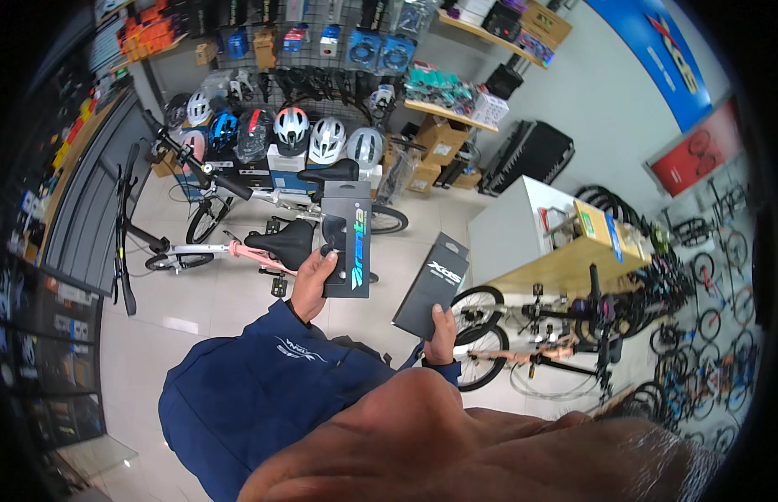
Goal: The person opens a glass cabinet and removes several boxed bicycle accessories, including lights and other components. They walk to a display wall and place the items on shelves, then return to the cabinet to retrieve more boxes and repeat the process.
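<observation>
The left hand [312,283] grips a rainbow-lettered black box [348,239], the right hand [440,336] a white-lettered dark box [427,287].

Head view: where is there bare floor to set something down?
Bare tiles lie between the pink-framed bicycle, the dark cabinet and the blue jacket. More shows between the left hand, holding a windowed box, and the right hand, holding a dark box. Crowded: around the helmets and the bicycles by the counter.

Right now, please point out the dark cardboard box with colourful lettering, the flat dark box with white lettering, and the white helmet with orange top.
Colourful-lettered box [353,240]: head view, middle of front face.
White-lettered box [430,289]: head view, middle of front face.
White-orange helmet [291,130]: head view, middle of shell.
</observation>
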A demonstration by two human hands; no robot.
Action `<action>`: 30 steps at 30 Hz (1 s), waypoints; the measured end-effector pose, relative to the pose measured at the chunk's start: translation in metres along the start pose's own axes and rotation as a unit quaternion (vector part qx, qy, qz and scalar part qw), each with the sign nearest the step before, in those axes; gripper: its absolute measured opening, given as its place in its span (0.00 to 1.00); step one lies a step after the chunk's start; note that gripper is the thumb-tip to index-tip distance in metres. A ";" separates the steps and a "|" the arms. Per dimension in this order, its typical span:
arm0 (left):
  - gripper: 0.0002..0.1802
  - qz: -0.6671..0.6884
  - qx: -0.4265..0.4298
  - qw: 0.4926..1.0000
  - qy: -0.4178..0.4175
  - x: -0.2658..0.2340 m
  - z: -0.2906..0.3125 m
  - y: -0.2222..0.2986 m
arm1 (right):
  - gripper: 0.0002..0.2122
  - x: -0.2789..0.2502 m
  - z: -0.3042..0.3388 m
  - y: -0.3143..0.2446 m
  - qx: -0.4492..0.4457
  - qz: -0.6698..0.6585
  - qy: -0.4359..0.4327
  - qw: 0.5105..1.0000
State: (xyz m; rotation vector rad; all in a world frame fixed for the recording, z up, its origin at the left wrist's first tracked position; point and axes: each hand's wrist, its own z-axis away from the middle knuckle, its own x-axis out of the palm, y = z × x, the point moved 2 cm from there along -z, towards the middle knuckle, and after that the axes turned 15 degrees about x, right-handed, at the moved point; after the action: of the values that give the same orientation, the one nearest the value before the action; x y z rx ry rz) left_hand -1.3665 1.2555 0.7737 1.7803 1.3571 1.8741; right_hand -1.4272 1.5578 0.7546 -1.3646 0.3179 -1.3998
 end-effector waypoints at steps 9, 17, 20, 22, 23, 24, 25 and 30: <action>0.18 -0.001 0.052 0.995 0.084 0.041 -0.025 -0.027 | 0.23 -0.043 -0.069 -0.065 -0.001 0.079 0.026 0.997; 0.23 -0.020 0.119 0.984 0.128 0.020 -0.044 -0.015 | 0.26 0.004 -0.131 -0.057 -0.022 0.203 0.009 0.979; 0.24 -0.045 0.143 0.980 0.132 -0.002 -0.054 -0.005 | 0.26 0.039 -0.145 -0.053 -0.048 0.217 -0.041 0.974; 0.24 -0.060 0.174 0.974 0.133 -0.017 -0.059 0.002 | 0.24 0.061 -0.153 -0.049 -0.022 0.215 -0.057 0.975; 0.23 -0.069 0.161 0.973 0.150 -0.025 -0.062 0.006 | 0.23 0.071 -0.157 -0.047 -0.017 0.212 -0.070 0.975; 0.23 -0.069 0.155 0.973 0.155 -0.032 -0.063 0.009 | 0.23 0.082 -0.162 -0.043 -0.029 0.211 -0.079 0.974; 0.23 -0.064 0.150 0.974 0.159 -0.039 -0.064 0.013 | 0.23 0.090 -0.167 -0.039 -0.009 0.192 -0.079 0.978; 0.22 -0.072 0.146 0.971 0.175 -0.067 -0.073 0.031 | 0.24 0.123 -0.192 -0.017 0.061 0.110 -0.096 0.987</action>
State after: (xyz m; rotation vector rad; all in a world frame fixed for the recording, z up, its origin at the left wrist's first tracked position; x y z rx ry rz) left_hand -1.4016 1.1580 0.7628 1.4580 1.9192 2.0642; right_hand -1.5623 1.3743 0.7757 -1.3091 0.2416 -1.0792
